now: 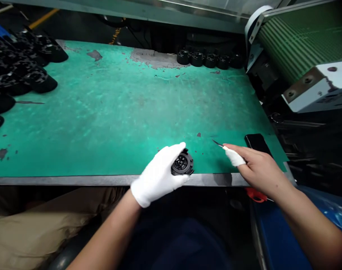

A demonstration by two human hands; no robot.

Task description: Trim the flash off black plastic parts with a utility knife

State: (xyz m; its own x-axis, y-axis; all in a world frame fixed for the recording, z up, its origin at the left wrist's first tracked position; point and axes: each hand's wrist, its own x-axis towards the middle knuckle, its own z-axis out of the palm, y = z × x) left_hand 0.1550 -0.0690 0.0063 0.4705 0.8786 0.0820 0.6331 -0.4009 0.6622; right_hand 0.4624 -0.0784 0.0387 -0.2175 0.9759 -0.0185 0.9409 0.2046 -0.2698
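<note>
My left hand (159, 174), in a white glove, grips a round black plastic part (183, 163) at the near edge of the green mat (117, 112). My right hand (255, 167) is bare except for a white wrap on the forefinger. It pinches a small thin blade (217, 143) whose tip points left, a short way right of the part. The blade is clear of the part.
A heap of black parts (18, 71) lies at the far left. A row of similar parts (207, 59) sits at the mat's back edge. A dark phone (257, 143) lies by my right hand. A green conveyor (300, 41) stands at right, a blue bin (274, 240) below.
</note>
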